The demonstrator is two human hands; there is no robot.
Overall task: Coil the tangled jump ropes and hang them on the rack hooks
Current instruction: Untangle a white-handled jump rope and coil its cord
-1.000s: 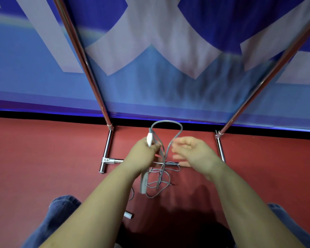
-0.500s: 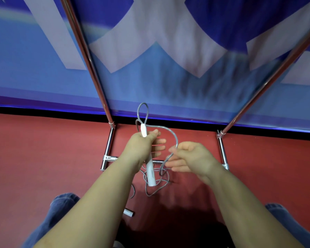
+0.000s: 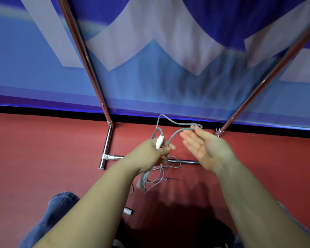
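- Right hand (image 3: 207,149): previously palm-down beside the grip, now turned palm-up, fingers straight, away from the left hand (image 3: 150,153).
- Rope (image 3: 175,123): loop above the grip now stretched sideways to the right fingertips.

No text, label, brand, number or sign can be read here. The blue banner (image 3: 150,83) behind the rack carries large pale shapes that may be parts of big letters, but they are cut off by the frame and blurred, so no word or letter can be made out. The white handle (image 3: 159,141) of the jump rope shows no marking that can be read.
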